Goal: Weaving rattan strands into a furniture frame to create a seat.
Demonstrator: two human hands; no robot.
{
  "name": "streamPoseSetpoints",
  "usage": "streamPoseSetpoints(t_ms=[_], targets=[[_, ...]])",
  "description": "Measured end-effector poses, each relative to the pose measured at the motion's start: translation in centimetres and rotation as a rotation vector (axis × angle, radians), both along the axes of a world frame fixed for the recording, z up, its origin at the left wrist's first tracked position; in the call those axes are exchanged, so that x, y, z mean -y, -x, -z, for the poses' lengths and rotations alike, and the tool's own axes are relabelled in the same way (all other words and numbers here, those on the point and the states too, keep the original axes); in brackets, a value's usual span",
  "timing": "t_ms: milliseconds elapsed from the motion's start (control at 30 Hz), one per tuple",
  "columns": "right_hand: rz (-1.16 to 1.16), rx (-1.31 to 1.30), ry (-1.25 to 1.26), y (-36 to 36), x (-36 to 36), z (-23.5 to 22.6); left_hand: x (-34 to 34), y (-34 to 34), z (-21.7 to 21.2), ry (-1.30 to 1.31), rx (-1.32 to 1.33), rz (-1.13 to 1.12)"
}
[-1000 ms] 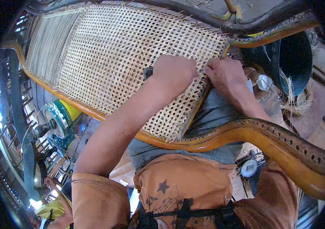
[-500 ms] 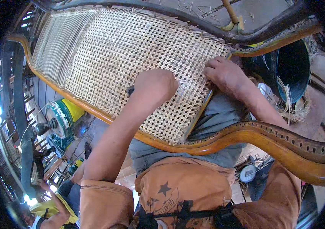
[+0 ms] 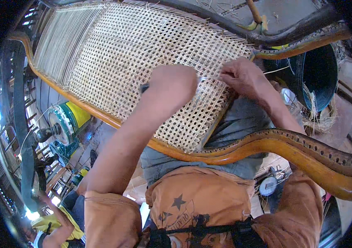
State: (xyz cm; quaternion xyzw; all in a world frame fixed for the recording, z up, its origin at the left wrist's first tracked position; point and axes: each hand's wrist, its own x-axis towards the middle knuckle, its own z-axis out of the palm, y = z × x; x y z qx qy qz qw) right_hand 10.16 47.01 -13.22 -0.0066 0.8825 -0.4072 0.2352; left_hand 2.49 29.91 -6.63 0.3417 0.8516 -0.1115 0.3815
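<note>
**Hands meet at the near edge of the cane panel**

Since half a second ago the left hand point(image 3: 171, 84) has shifted a little toward the right, closing the gap to the right hand point(image 3: 242, 76), and the view has tipped slightly so the woven panel sits higher in the picture. The left hand lies knuckles-up on the woven cane panel point(image 3: 142, 62), curled shut around a slim tool whose dark handle point(image 3: 144, 87) sticks out on its left side and whose pale metal tip point(image 3: 203, 78) shows on the right. The right hand rests at the panel's right edge, its fingers point(image 3: 225, 74) pinched together on a thin cane strand point(image 3: 275, 71) that trails off to the right; how tightly they close on it cannot be told.

The panel is an open square-mesh weave stretched in a curved wooden frame point(image 3: 291, 144), which lies across the person's lap, over grey trousers point(image 3: 234, 128) and an orange shirt point(image 3: 200, 194). The frame's near rail carries a row of small drilled holes. At the far left of the panel only parallel strands run, without cross weave.

To the right, beyond the frame, stands a dark bucket point(image 3: 316, 74) with loose cane fibres point(image 3: 320, 120) beside it. At lower left sit a green and yellow machine point(image 3: 66, 122) and another person's arm point(image 3: 56, 215).
</note>
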Motion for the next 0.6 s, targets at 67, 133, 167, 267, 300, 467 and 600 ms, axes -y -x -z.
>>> streamPoseSetpoints(t_ms=[67,133,167,267,300,467,600], targets=[[-0.029,-0.063,-0.066,-0.7,-0.4,0.3,-1.4,-0.4,0.9,0.008,-0.002,0.055],[-0.062,-0.125,-0.126,-1.1,-0.6,1.1,-2.6,-0.4,0.8,0.035,0.026,0.125],[-0.054,-0.115,-0.098,-1.0,-0.5,1.8,-2.9,-0.4,0.7,0.038,0.032,0.122],[0.018,-0.019,-0.002,-1.1,-0.7,1.3,-3.5,-0.5,1.6,-0.043,-0.028,0.235],[0.081,0.061,0.070,-1.0,-0.6,1.0,-3.7,-0.6,2.2,-0.044,-0.025,0.232],[-0.044,0.007,-0.036,-0.8,-1.2,1.5,-4.4,-0.3,3.5,-0.140,0.003,0.335],[-0.129,-0.210,-0.186,-1.5,-0.5,2.8,-2.3,-0.5,3.9,-0.224,0.017,0.295]])
